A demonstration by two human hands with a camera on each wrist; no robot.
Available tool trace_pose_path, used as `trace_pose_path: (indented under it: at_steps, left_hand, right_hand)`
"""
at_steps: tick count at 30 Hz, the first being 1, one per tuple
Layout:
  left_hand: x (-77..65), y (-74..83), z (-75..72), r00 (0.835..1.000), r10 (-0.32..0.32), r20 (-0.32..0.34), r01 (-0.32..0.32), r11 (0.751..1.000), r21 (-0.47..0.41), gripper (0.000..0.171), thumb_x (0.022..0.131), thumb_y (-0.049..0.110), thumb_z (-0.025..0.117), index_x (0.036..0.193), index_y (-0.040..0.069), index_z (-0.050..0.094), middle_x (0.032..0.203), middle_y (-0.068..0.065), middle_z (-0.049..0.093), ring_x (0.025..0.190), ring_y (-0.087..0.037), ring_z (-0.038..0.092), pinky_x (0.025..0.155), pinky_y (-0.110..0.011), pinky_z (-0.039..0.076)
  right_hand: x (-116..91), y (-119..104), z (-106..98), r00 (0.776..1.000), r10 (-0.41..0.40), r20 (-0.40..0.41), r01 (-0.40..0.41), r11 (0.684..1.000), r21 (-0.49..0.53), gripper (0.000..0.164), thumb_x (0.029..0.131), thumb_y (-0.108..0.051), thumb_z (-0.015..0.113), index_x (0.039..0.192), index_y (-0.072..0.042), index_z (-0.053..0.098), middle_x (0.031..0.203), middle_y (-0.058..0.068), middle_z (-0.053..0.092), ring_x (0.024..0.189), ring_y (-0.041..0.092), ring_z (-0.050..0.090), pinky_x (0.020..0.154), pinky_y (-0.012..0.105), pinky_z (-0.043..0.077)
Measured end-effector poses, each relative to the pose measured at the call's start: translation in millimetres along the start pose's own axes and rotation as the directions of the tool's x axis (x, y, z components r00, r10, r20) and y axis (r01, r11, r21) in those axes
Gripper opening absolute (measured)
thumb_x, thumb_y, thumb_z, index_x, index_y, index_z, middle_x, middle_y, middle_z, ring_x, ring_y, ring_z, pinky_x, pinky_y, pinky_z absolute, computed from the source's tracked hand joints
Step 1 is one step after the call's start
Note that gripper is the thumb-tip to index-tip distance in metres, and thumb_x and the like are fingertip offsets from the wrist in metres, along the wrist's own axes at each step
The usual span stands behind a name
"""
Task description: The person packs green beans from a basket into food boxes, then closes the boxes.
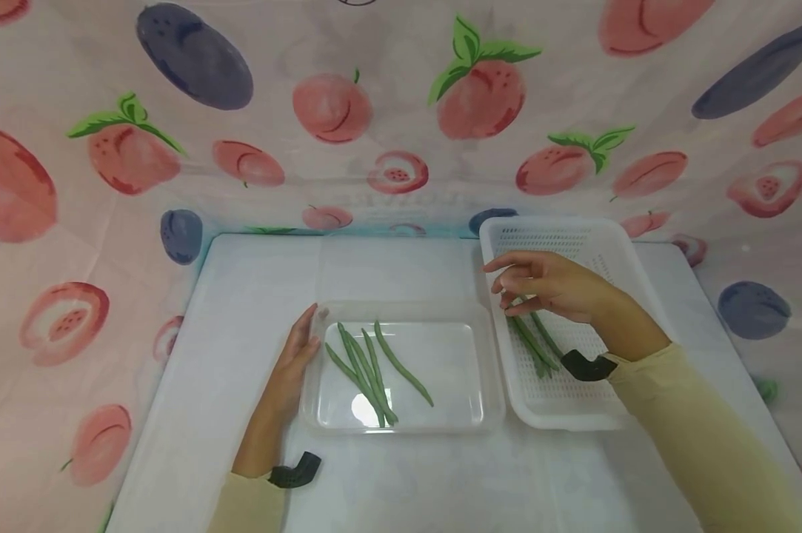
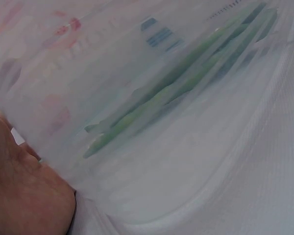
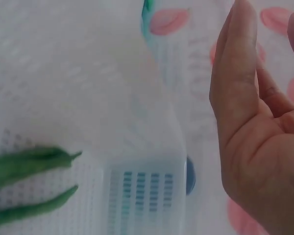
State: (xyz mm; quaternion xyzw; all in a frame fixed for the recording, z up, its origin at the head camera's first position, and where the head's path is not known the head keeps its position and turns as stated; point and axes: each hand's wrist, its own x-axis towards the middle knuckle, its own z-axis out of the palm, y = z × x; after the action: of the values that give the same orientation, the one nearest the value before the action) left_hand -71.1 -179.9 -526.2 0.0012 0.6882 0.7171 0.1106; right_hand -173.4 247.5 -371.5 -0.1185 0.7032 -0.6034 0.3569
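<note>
In the head view, my left hand [image 1: 294, 363] lies along the left side of a clear plastic container [image 1: 447, 426], its fingers fairly straight and touching the wall near the far corner. Several green beans [image 1: 367, 374] lie inside that container, one apart from the others. My right hand [image 1: 554, 285] is over the left part of a white perforated basket [image 1: 574, 422], fingers loosely bent. Below it, more green beans [image 1: 530, 344] rest in the basket, partly covered by the hand. The right wrist view shows no bean in the visible fingers; the bean ends [image 3: 34, 164] are apart from them.
Container and basket stand side by side on a white-covered table [image 1: 401, 481]. A fruit-patterned cloth [image 1: 401, 111] hangs behind and at both sides. Each wrist carries a black strap mount [image 1: 587, 366].
</note>
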Motion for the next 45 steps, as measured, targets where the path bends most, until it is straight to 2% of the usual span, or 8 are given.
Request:
trace_pose_path:
  at_steps: [6,15,19,22,29,34,39,45]
  left_hand:
    - [0.5,-1.6,0.0,1.0,0.004,-0.001,-0.004,1.0,-0.006,0.056,0.11,0.034,0.041,0.162,0.035,0.022,0.171,0.011,0.016,0.161,-0.021,0.002,0.125,-0.064,0.008]
    - [-0.3,-2.6,-1.6,1.0,-0.014,-0.004,0.014,1.0,0.004,0.056,0.109,0.039,0.042,0.161,0.04,0.023,0.171,0.016,0.013,0.16,-0.021,0.006,0.123,-0.066,0.016]
    - [-0.1,-2.2,-1.1,1.0,-0.011,-0.002,0.011,1.0,-0.002,0.056,0.109,0.038,0.042,0.161,0.04,0.023,0.171,0.016,0.013,0.16,-0.021,0.005,0.124,-0.066,0.015]
    - [0.0,-2.1,-0.7,1.0,-0.005,-0.001,0.005,1.0,-0.007,0.055,0.109,0.037,0.041,0.161,0.04,0.023,0.171,0.015,0.014,0.16,-0.02,0.005,0.124,-0.065,0.014]
    - [0.2,-2.9,-0.3,1.0,0.005,0.005,-0.005,1.0,-0.019,0.055,0.11,0.033,0.039,0.162,0.036,0.022,0.171,0.014,0.018,0.161,-0.02,0.005,0.125,-0.064,0.012]
    - [-0.4,-4.3,0.0,1.0,0.003,0.006,-0.003,1.0,-0.016,0.055,0.11,0.033,0.039,0.162,0.036,0.022,0.171,0.014,0.017,0.161,-0.02,0.005,0.125,-0.064,0.012]
    - [-0.3,-4.2,0.1,1.0,0.008,0.01,-0.008,1.0,-0.02,0.056,0.11,0.034,0.04,0.162,0.035,0.021,0.171,0.013,0.017,0.161,-0.021,0.004,0.125,-0.064,0.012]
    - [-0.2,-3.5,-1.3,1.0,-0.001,0.006,0.001,1.0,-0.009,0.056,0.11,0.036,0.041,0.162,0.036,0.021,0.171,0.013,0.015,0.161,-0.022,0.005,0.124,-0.065,0.015]
  right_hand:
    - [-10,14,-23,0.998,0.024,-0.06,-0.023,0.999,0.03,0.034,0.106,-0.009,0.054,0.139,-0.004,0.05,0.11,0.005,0.069,0.096,0.018,0.07,0.091,0.035,0.061]
    - [-14,33,-48,0.982,0.11,-0.151,-0.108,0.994,0.024,0.037,0.106,-0.013,0.055,0.141,-0.003,0.047,0.116,0.004,0.068,0.104,0.019,0.069,0.095,0.033,0.059]
    - [-14,43,-58,0.976,0.129,-0.178,-0.126,0.992,0.027,0.029,0.106,-0.015,0.055,0.135,-0.01,0.053,0.115,0.0,0.069,0.106,0.019,0.069,0.095,0.031,0.058]
    - [-13,52,-65,0.967,0.156,-0.2,-0.152,0.988,0.035,0.029,0.106,-0.017,0.056,0.134,-0.009,0.054,0.115,-0.002,0.07,0.109,0.019,0.068,0.095,0.029,0.058]
    - [-10,73,-78,0.954,0.212,-0.213,-0.215,0.977,0.012,0.056,0.104,-0.021,0.061,0.148,0.006,0.038,0.127,0.005,0.067,0.116,0.018,0.066,0.097,0.029,0.057]
    - [-9,88,-85,0.942,0.256,-0.216,-0.266,0.964,-0.016,0.059,0.104,-0.023,0.06,0.15,0.006,0.036,0.131,0.004,0.064,0.115,0.011,0.065,0.101,0.031,0.056]
    - [-7,97,-88,0.915,0.318,-0.249,-0.34,0.939,-0.048,0.064,0.103,-0.029,0.063,0.15,0.005,0.038,0.13,0.003,0.065,0.113,0.008,0.065,0.103,0.033,0.054]
    - [-2,105,-86,0.894,0.359,-0.269,-0.396,0.913,-0.097,0.069,0.097,-0.035,0.071,0.149,0.002,0.044,0.128,0.002,0.066,0.111,0.007,0.063,0.098,0.028,0.056]
